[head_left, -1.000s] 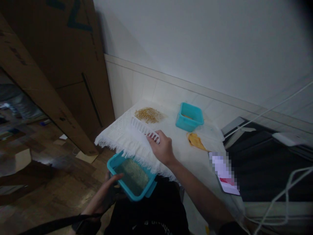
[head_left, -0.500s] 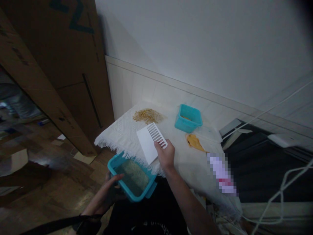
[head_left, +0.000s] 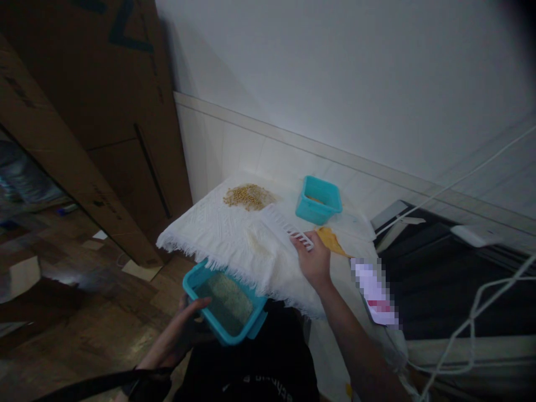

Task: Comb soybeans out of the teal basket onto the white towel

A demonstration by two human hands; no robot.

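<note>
Right hand: your right hand [head_left: 315, 262] is closed on one end of the slotted white scraper [head_left: 285, 223], thumb and fingers pinching the slotted end.
Scraper: it runs away from your hand over the white fringed cloth [head_left: 218, 234], seen nearly edge-on. I cannot tell whether its far edge touches the cloth.
Left hand: your left hand [head_left: 184, 328] grips the near teal tub [head_left: 256, 325] from its left side, thumb laid over the rim.
Near tub: held below the cloth's fringed edge, just beside and under it, tilted a little. A layer of pale greenish grain [head_left: 228, 301] covers its bottom.
Cloth: it covers the tabletop and hangs over the near edge. A faint yellowish smear [head_left: 256, 245] lies between the scraper and the fringe.
Beans: a loose pile of yellow beans [head_left: 249, 196] sits on the far left of the cloth, near the scraper's far end but apart from it.
Far tub: a second teal tub [head_left: 312, 212] stands upright at the back, right of the beans.
Yellow patch: a yellow patch [head_left: 334, 242] lies on the cloth just beyond your right hand, in front of the far tub.
Surroundings: large cardboard box [head_left: 84, 111] leaning on the left; white cables [head_left: 481, 301] looping on the right.
</note>
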